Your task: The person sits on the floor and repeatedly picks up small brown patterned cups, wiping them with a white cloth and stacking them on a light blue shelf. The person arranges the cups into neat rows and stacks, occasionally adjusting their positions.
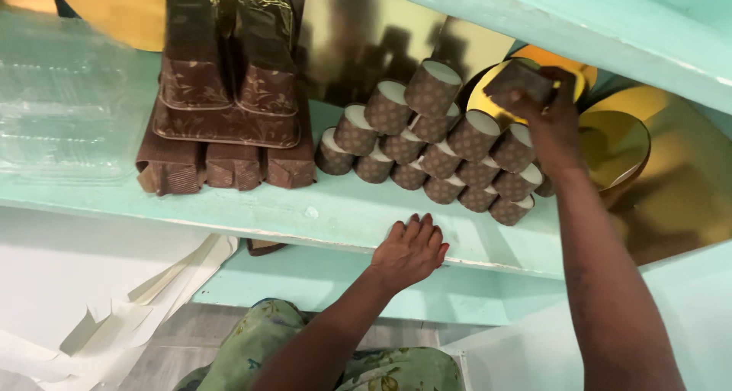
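Observation:
My right hand (550, 120) is raised over the top right of a pile of brown patterned paper baking cups (435, 143) and grips one stack of cups (520, 82). The cups lie on their sides on a mint green shelf (252, 208), white insides facing out. My left hand (410, 247) rests flat on the shelf's front edge below the pile, fingers together, holding nothing.
Brown rectangular paper moulds (229, 101) are stacked at the shelf's left, next to clear plastic containers (61, 101). Round gold cake boards (618, 143) lean at the right, gold sheets (366, 40) stand behind. White paper (114, 322) lies below left.

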